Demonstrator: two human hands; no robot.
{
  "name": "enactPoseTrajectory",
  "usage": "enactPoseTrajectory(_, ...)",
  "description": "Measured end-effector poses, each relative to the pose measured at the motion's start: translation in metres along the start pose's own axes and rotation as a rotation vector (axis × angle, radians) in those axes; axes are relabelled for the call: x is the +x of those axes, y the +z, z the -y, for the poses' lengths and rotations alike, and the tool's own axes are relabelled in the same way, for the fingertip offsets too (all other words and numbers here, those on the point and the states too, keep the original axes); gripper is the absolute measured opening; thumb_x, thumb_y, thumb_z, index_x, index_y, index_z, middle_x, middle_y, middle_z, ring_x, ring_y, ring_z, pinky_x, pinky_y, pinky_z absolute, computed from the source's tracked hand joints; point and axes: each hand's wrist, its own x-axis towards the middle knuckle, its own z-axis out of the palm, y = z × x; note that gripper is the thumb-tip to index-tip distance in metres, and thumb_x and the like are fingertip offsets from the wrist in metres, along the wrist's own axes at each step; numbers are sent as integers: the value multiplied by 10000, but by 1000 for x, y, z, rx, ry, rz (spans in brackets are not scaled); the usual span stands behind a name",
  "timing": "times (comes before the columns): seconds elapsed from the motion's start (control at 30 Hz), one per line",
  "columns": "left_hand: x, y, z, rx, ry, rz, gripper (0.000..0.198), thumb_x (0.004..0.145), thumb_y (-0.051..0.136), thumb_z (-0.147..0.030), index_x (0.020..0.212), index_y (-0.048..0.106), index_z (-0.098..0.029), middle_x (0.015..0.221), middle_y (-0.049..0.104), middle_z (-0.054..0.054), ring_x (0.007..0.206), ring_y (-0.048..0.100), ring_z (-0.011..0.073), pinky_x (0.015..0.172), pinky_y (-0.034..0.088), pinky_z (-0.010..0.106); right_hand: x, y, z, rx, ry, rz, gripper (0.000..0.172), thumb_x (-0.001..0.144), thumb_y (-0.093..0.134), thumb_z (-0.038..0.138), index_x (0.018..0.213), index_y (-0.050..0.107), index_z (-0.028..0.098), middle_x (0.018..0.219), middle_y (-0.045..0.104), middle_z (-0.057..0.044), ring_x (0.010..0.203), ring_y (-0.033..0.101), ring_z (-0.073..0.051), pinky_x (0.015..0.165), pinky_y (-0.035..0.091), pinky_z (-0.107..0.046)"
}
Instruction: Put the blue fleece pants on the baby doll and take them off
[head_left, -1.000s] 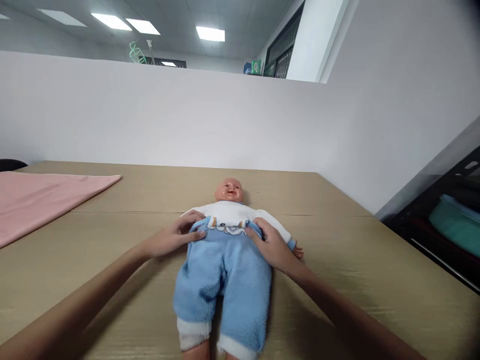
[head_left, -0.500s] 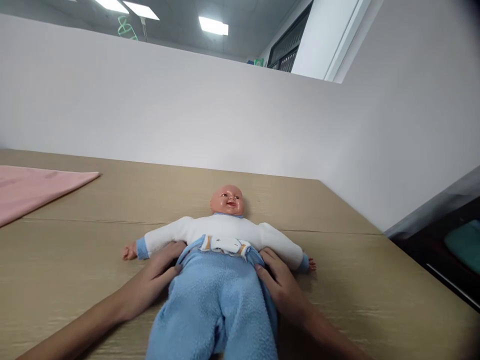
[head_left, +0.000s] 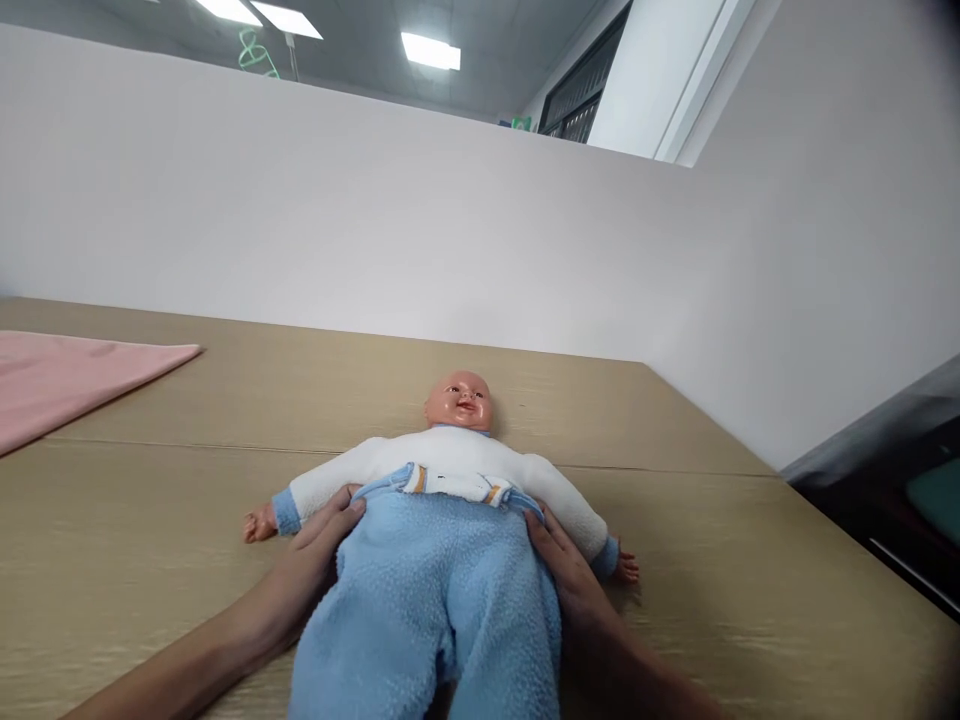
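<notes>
A baby doll (head_left: pixel 459 402) lies on its back, head away from me, arms spread to both sides. It wears a white fleece top (head_left: pixel 442 452) with blue cuffs and light blue fleece pants (head_left: pixel 427 570). The waistband has a white and orange patch at its middle. My left hand (head_left: pixel 324 535) grips the pants at the left side of the waist, thumb on top, other fingers partly hidden. On the right side of the waist, my right hand (head_left: pixel 564 560) holds the pants edge, its fingertips partly behind the fabric.
Brown cardboard (head_left: pixel 712 570) covers the work surface, with a crease running across it. A pink cloth (head_left: pixel 75 380) lies at the far left. Behind stands a white partition (head_left: pixel 375 220). A dark object with something green inside (head_left: pixel 934 500) sits beyond the right edge.
The waistband's sides are drawn up and straighter across the doll's belly. Both hands have shifted slightly, and the doll's forearms have dropped a little toward me.
</notes>
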Motion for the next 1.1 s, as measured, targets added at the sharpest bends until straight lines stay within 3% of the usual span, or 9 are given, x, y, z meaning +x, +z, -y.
enactPoseTrajectory(0.1, -2, 8, -10, -146, -80, 5, 721, 693, 752, -809, 1239, 725, -340, 1154, 800, 59, 1201, 683, 404, 1007, 579, 535, 5, 0, 2, 31, 115, -6, 608, 827, 729, 769, 1223, 755, 309, 1172, 789, -83, 1117, 701, -340, 933, 602, -472)
enactPoseTrajectory(0.17, -1, 9, -12, -207, -85, 42, 735, 676, 803, -775, 1269, 707, -353, 1177, 788, 52, 1216, 671, 395, 1003, 574, 519, 8, -2, 3, 24, 90, 7, 558, 854, 714, 722, 1216, 745, 299, 1206, 769, -80, 1121, 678, -332, 968, 579, -464)
enactPoseTrajectory(0.3, 1, 5, -7, -295, -37, 163, 549, 774, 830, -636, 1198, 725, -303, 1233, 749, 56, 1201, 664, 333, 1054, 537, 445, 7, -6, 11, -64, -36, 47, 363, 917, 685, 610, 1011, 718, 262, 1015, 715, -55, 994, 643, -286, 901, 549, -404)
enactPoseTrajectory(0.47, 3, 3, -1, -253, 62, 201, 356, 901, 764, -585, 1096, 702, -293, 1075, 723, 21, 971, 672, 234, 868, 555, 336, 2, 2, 30, -414, -264, -78, 387, 966, 647, 628, 849, 627, 260, 770, 561, -8, 770, 539, -226, 744, 470, -364)
enactPoseTrajectory(0.63, 7, -9, 8, -11, 61, 105, 473, 921, 680, -636, 1228, 752, -284, 1352, 732, 85, 1330, 605, 358, 1138, 500, 451, 3, 5, 26, -370, -159, -25, 469, 959, 592, 700, 929, 728, 252, 981, 739, -85, 1013, 663, -324, 973, 532, -473)
enactPoseTrajectory(0.77, 0, -22, 9, 346, 228, 93, 499, 876, 671, -588, 1285, 759, -315, 1522, 664, 68, 1505, 457, 422, 1285, 360, 528, -14, -6, 22, -505, -136, -78, 471, 900, 667, 711, 967, 819, 270, 1127, 766, -124, 1132, 665, -386, 1117, 476, -577)
enactPoseTrajectory(0.9, -11, -15, 3, 391, 253, 104, 498, 852, 702, -522, 1298, 759, -309, 1497, 681, 80, 1452, 519, 429, 1288, 353, 568, -31, -7, 18, -164, 95, -51, 611, 875, 726, 726, 1302, 775, 293, 1397, 736, -87, 1364, 616, -358, 1252, 418, -526)
enactPoseTrajectory(1.0, -16, -2, 0, 79, 58, 33, 430, 857, 693, -518, 1218, 790, -305, 1378, 755, 66, 1361, 626, 400, 1244, 423, 572, -32, -1, 8, 213, 245, -62, 711, 879, 748, 712, 1447, 684, 289, 1495, 698, -62, 1472, 561, -319, 1298, 384, -480)
enactPoseTrajectory(1.1, -20, 11, -4, -220, -107, -54, 370, 847, 720, -523, 1128, 814, -302, 1289, 796, 62, 1291, 692, 380, 1185, 489, 565, -27, 4, 0, 395, 308, -76, 765, 873, 752, 721, 1469, 670, 248, 1461, 725, -91, 1475, 568, -337, 1300, 384, -500)
